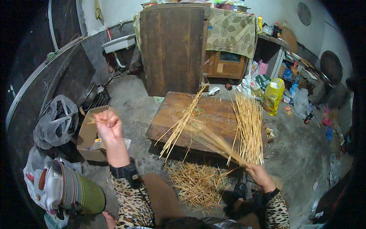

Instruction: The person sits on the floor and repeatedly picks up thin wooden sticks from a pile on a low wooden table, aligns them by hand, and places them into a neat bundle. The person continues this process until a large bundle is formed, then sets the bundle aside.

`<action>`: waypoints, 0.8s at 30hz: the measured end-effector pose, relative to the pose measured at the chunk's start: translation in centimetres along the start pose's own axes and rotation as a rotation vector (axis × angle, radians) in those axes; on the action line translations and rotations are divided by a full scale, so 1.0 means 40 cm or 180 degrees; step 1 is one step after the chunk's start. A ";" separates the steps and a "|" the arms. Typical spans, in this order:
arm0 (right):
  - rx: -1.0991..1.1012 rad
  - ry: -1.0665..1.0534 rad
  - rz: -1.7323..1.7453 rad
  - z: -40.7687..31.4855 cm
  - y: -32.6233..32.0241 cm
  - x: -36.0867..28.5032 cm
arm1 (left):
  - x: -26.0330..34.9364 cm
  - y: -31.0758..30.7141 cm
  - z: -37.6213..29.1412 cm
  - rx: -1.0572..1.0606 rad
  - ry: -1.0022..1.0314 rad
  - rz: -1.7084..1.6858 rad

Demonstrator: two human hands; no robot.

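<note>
My left hand [108, 123] is raised to the left, over a cardboard box, its fingers closed on a small wisp of straw [91, 119] that is blurred. At the lower right, my right hand [260, 176] grips one end of a bunch of straw stalks [220, 140]. That bunch fans out, blurred, across a low wooden table [165, 114]. A thin bundle of stalks [183, 123] lies slantwise on the tabletop. Along the table's right side rests a thick bundle of straight stalks [248, 128]. Short straw pieces [200, 186] are heaped on the floor before me.
An open cardboard box [85, 134] stands at left, beside a grey plastic bag [57, 123] and a green bin [88, 191]. Behind the table rises a dark wooden panel [171, 51]. A yellow bag [273, 96] and a screwdriver [308, 118] are at right.
</note>
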State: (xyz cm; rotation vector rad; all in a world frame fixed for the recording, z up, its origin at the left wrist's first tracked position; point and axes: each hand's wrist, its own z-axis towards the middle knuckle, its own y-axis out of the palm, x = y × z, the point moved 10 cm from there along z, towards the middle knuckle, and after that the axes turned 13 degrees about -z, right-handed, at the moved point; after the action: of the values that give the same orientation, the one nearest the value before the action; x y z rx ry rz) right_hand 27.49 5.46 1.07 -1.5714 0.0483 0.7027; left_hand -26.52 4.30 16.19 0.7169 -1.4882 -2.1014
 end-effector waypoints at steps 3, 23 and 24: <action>-0.0213 0.0380 0.1079 -0.003 0.028 0.074 | -0.024 -0.107 -0.012 0.0779 -0.0227 -0.0196; -0.1258 0.0305 0.1785 -0.006 0.117 -0.028 | -0.480 -0.054 -0.268 -0.1568 -0.0563 0.4224; -0.1323 0.0386 0.1790 -0.007 0.124 -0.025 | -0.500 -0.045 -0.303 -0.1902 -0.0583 0.4425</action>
State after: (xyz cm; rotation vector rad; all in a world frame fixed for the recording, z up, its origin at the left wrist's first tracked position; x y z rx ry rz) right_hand 24.65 4.09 -2.92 -2.0244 0.4744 1.1035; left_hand -3.64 9.06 14.09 -0.6265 -0.8285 -1.2938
